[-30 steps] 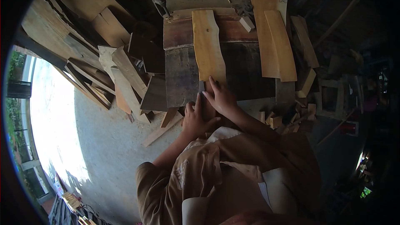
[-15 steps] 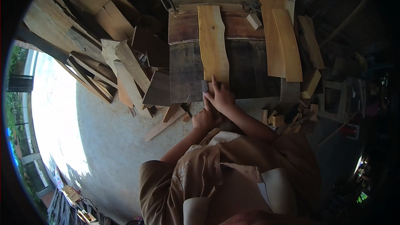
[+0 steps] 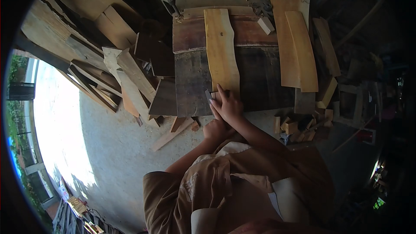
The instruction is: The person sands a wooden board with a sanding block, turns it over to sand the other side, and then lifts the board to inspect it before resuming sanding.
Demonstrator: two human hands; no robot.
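A long yellowish board (image 3: 222, 47) with one wavy edge lies lengthwise on the dark workbench (image 3: 260, 73), its near end toward me. At that end, my right hand (image 3: 230, 107) rests with the index finger stretched onto the board and the other fingers bent. Its thumb lies against a small dark grey, straight-edged piece (image 3: 209, 94), whose kind I cannot make out, partly hidden by the hand. Just below and to the left, my left hand (image 3: 214, 129) is closed, partly covered by my right hand and forearm. What it holds, if anything, is hidden.
A small pale wood block (image 3: 266, 25) and a clamp (image 3: 168, 2) are at the bench's far side. Broad boards (image 3: 288, 43) lean at the right. Planks (image 3: 134, 69) are piled at the left, and offcuts (image 3: 291, 127) lie on the floor.
The view has shifted slightly, so the bench sits lower in the picture. The dark grey piece is now tilted at the board's end, and the left hand sits further beneath the right.
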